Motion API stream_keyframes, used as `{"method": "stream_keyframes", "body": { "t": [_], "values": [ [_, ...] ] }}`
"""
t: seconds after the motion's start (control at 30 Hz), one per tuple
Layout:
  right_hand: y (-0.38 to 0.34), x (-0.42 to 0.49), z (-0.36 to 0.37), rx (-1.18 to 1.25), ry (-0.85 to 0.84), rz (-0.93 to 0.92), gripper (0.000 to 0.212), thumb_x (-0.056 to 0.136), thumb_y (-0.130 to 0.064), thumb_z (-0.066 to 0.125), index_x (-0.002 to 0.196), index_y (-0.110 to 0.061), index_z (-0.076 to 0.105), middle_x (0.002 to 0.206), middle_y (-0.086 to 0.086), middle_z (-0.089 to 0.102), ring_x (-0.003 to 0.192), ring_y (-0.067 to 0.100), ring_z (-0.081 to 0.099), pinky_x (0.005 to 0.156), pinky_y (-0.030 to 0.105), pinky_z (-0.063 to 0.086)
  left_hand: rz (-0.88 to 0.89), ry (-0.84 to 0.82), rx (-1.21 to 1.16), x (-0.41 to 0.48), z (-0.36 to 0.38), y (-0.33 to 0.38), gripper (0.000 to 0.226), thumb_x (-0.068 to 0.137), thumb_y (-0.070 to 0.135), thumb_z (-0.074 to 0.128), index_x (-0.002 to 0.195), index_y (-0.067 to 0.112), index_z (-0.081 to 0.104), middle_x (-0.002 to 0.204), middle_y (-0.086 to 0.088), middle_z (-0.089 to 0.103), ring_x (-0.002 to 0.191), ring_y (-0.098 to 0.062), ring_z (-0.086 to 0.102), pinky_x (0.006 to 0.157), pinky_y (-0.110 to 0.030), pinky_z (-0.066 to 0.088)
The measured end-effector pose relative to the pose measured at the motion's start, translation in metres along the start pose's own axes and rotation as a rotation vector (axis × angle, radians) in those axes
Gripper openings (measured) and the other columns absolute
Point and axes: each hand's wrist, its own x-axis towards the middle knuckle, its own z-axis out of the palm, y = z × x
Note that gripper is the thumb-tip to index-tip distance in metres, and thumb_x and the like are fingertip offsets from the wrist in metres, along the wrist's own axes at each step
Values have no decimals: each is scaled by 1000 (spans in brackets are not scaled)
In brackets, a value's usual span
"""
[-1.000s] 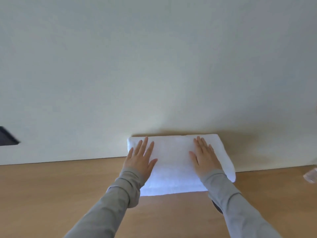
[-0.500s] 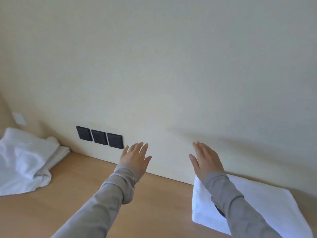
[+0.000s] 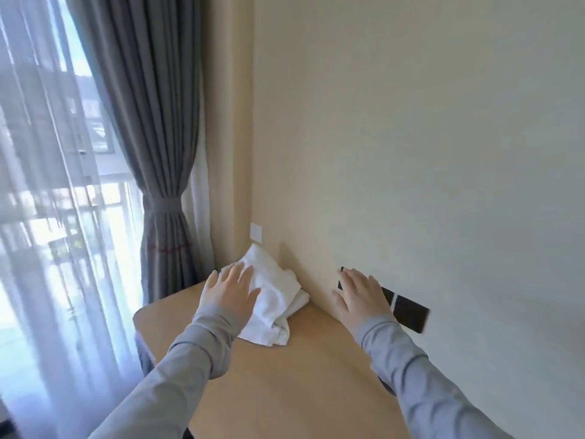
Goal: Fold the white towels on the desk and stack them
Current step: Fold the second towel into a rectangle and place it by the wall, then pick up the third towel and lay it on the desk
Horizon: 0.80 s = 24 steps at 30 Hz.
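A crumpled pile of white towels (image 3: 275, 296) lies in the far corner of the wooden desk (image 3: 285, 381), against the wall. My left hand (image 3: 228, 291) is spread flat with fingers apart, over the left side of the pile, holding nothing. My right hand (image 3: 364, 296) is open too, hovering to the right of the pile near the wall, in front of the dark sockets. The folded towel seen earlier is out of view.
A row of dark wall sockets (image 3: 402, 307) sits just above the desk on the right wall. A white wall plate (image 3: 255, 232) is above the pile. Grey curtains (image 3: 158, 153) and a bright window (image 3: 47, 217) stand left of the desk's rounded corner.
My view has swung left, away from the folded towel, which is now out of frame. Both hands lifted off it and moved to the crumpled pile in the corner.
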Motion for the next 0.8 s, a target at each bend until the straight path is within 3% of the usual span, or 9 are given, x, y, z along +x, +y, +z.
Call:
{"method": "stream_keyframes", "body": {
  "t": [0.13, 0.27, 0.5, 0.67, 0.8],
  "values": [
    [-82, 40, 27, 48, -43, -43, 52, 100, -40, 22, 146, -16, 20, 154, -1, 21, 141, 12, 17, 115, 35, 10, -78, -2, -14, -5, 11, -92, 53, 99, 42, 25, 148, 24, 18, 156, 5, 17, 143, -13, 13, 117, -36, 13],
    [-120, 67, 57, 58, -115, -34, 53, 100, -40, 22, 147, -16, 18, 153, -1, 22, 141, 13, 18, 114, 32, 13, -127, -17, -85, -2, 34, -146, 52, 99, 43, 26, 147, 26, 17, 155, 5, 18, 142, -13, 16, 116, -33, 14],
    [-136, 124, 121, 131, -212, 81, 54, 99, -42, 27, 146, -18, 19, 152, 0, 26, 140, 15, 21, 114, 31, 18, -138, -37, -140, 38, 90, -207, 49, 97, 41, 33, 143, 25, 27, 148, 9, 29, 136, -12, 28, 110, -28, 20],
    [-129, 173, 182, 203, -269, 182, 57, 97, -44, 31, 147, -18, 18, 153, 0, 25, 140, 17, 23, 114, 32, 20, -133, -107, -105, 106, 136, -238, 54, 99, 44, 26, 148, 24, 17, 154, 8, 19, 142, -12, 17, 115, -30, 16],
    [-115, 203, 223, 237, -338, 278, 59, 97, -46, 31, 147, -18, 16, 153, 1, 24, 140, 18, 22, 114, 31, 19, -103, -153, -132, 158, 171, -251, 54, 98, 42, 28, 148, 24, 18, 154, 8, 20, 141, -11, 19, 115, -29, 16]
  ]
}}
